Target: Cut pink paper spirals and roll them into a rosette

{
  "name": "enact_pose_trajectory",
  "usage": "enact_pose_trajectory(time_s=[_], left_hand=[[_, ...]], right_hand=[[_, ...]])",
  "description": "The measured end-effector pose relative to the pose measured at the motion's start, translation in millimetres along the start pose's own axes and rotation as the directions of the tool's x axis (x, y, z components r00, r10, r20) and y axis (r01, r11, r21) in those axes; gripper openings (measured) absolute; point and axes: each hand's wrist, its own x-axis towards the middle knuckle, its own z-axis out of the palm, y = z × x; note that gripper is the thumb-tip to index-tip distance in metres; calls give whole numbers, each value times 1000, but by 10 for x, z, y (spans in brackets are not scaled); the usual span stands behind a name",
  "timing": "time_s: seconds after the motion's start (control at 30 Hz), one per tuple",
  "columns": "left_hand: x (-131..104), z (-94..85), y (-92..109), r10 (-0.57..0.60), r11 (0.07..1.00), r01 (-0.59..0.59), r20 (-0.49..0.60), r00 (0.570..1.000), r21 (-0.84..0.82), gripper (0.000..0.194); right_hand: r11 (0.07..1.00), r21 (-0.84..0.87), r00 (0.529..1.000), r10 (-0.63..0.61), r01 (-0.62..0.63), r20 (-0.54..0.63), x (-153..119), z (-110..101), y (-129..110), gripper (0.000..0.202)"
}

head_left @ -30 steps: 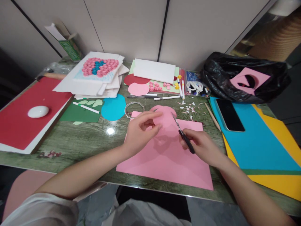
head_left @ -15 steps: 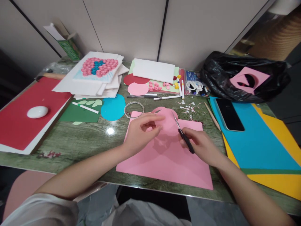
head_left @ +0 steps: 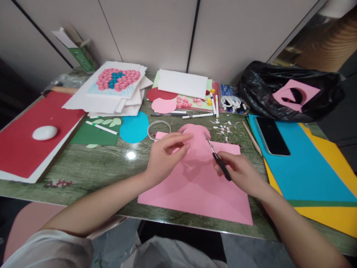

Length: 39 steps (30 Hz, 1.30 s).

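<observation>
Ring [head_left: 148,130] just beyond left hand [head_left: 164,162]. Left hand pinches the cutout [head_left: 198,136] at its left side, thumb against fingers – likely to steady it and leave the right edge open to the blades. Cutout sits just past the left fingertips, above the far part of the pink sheet [head_left: 195,193]. Scissors [head_left: 222,166] angle in at its right edge – right hand [head_left: 241,171] is closed round the handles, probably for a clear line along the curve. Scraps [head_left: 223,128] lie beyond, to the right.

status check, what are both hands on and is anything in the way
Left hand pinching pink paper cutout; right hand on black-handled scissors, blades at cutout's edge. Pink sheet beneath. Nothing seen blocking the blades.
</observation>
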Motion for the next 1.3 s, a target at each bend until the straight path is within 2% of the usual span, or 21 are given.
enact_pose_trajectory(time_s=[0.2, 0.43, 0.77, 1.1, 1.3], left_hand=[[-9, -10, -26, 15, 999, -15, 4, 1000, -41, 31], [-12, -1, -31, -33, 996, 33, -6, 999, -86, 33], [-13, 12, -37, -43, 997, 41, -27, 999, -63, 32], [-22, 23, -8, -65, 997, 67, 54, 996, -35, 30], [-22, 17, 8, -50, 999, 50, 54, 997, 1, 30]], right_hand=[[1000, 6, 1000, -8, 8, 8, 11, 5, -3, 15], [1000, 1, 1000, 5, -5, 15, 15, 0, -29, 14], [999, 27, 1000, 18, -19, 24, 8, 22, -14, 15], [999, -24, 1000, 21, -21, -5, 23, 41, -4, 19], [998, -52, 1000, 21, -21, 2, 21, 34, -8, 20]])
